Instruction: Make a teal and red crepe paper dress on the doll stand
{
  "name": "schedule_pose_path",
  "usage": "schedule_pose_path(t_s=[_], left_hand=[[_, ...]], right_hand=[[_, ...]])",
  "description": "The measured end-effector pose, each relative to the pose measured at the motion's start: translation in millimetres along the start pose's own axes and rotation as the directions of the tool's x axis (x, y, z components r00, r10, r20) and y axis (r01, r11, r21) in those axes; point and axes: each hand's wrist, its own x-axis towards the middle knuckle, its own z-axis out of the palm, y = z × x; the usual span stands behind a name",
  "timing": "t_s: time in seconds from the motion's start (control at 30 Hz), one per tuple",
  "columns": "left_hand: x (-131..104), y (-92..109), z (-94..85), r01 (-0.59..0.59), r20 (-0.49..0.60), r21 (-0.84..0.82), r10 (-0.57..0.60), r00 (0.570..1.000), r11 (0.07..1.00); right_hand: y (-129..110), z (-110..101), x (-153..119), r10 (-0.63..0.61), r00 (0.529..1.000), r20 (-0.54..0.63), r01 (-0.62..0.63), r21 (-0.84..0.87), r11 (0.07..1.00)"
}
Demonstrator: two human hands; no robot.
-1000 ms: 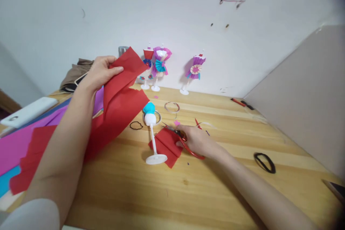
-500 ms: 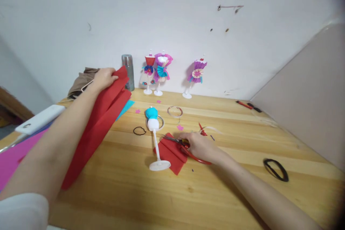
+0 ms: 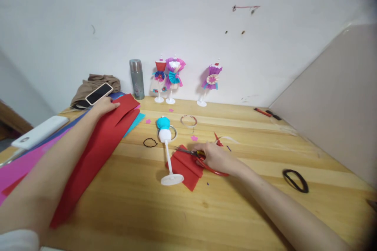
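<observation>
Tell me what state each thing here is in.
Red sheet: notched at one end, left hand on it
Scissors: in right hand; blades open or shut unclear
Small red piece: creased
Turquoise-topped stand: upright
Three dressed stands: upright
Flask: upright, capped
Phone: screen dark
Brown cloth: crumpled

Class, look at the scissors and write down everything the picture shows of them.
The scissors have slim, grey, metal-looking blades and red, plastic-looking handles, with some yellow near the pivot. The right hand holds them and hides part of the handles. The blades point to the person's left, towards the white stand, and lie partly over a small red piece. Whether they touch it is unclear.
</observation>
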Motion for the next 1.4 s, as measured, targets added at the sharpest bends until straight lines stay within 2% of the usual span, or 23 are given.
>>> schedule_pose_path(t_s=[0.13,0.23,0.37,0.47,0.53,0.6,0.7,0.73,0.8,0.83,0.87,0.97,1.03,1.13,1.2,1.3,1.4], left_hand=[[-7,-12,-5.1,-0.025,0.129,0.080,0.015,0.992,0.996],[-9,-18,-14.4,-0.085,0.141,0.150,0.064,0.988,0.985],[-13,-28,-28.9,-0.171,0.078,0.260,0.156,0.985,0.950],[-20,-37,-33.1,-0.199,0.057,0.305,0.191,0.980,0.931],[-25,-40,-31.2,-0.201,0.057,0.312,0.193,0.980,0.929],[-29,-38,-26.8,-0.180,0.014,0.311,0.185,0.983,0.933],[-34,-25,-15.7,-0.170,-0.091,0.293,0.205,0.975,0.941],[-36,-20,-10.4,-0.202,-0.095,0.276,0.236,0.967,0.940],[-41,-9,3.0,-0.313,-0.039,0.228,0.330,0.943,0.922],[-45,-6,10.7,-0.409,0.034,0.159,0.409,0.912,0.899],[-49,-5,18.5,-0.445,0.069,0.133,0.440,0.895,0.885],[-60,-13,36.9,-0.476,0.153,0.097,0.459,0.875,0.874],[-67,-23,41.1,-0.470,0.162,0.084,0.454,0.876,0.878],[-79,-31,36.1,-0.437,0.104,0.089,0.428,0.898,0.895],[-90,-30,29.3,-0.429,0.112,0.112,0.418,0.902,0.896],[-103,-26,18.6,-0.458,0.259,0.181,0.407,0.876,0.870],[-105,-21,7.0,-0.460,0.373,0.221,0.361,0.854,0.860]], right_hand=[[3,2,1,-0.008,1.000,0.004,0.008,0.001,1.000],[4,3,1,-0.020,1.000,0.005,0.020,-0.002,1.000],[3,1,0,-0.032,0.999,0.022,0.032,-0.001,0.999],[4,-2,0,-0.044,0.998,0.038,0.043,0.022,0.999],[6,-4,0,-0.034,0.998,0.047,0.032,0.053,0.998],[7,-5,0,-0.023,0.998,0.057,0.018,0.085,0.996],[8,-8,-1,-0.020,0.998,0.067,0.013,0.105,0.994],[7,-9,-1,-0.018,0.998,0.066,0.011,0.104,0.994],[5,-11,-2,-0.001,0.998,0.056,-0.005,0.101,0.995],[3,-12,-3,0.011,0.999,0.047,-0.016,0.101,0.995],[3,-14,-4,0.023,0.999,0.037,-0.026,0.104,0.994],[1,-18,-6,0.046,0.999,0.023,-0.049,0.134,0.990],[2,-20,-7,0.051,0.998,0.027,-0.054,0.163,0.985],[3,-21,-7,0.049,0.998,0.037,-0.055,0.191,0.980],[5,-20,-6,0.047,0.998,0.050,-0.056,0.203,0.978],[8,-19,-4,0.019,0.997,0.072,-0.036,0.244,0.969],[10,-20,-3,-0.009,0.995,0.098,-0.021,0.295,0.955]])
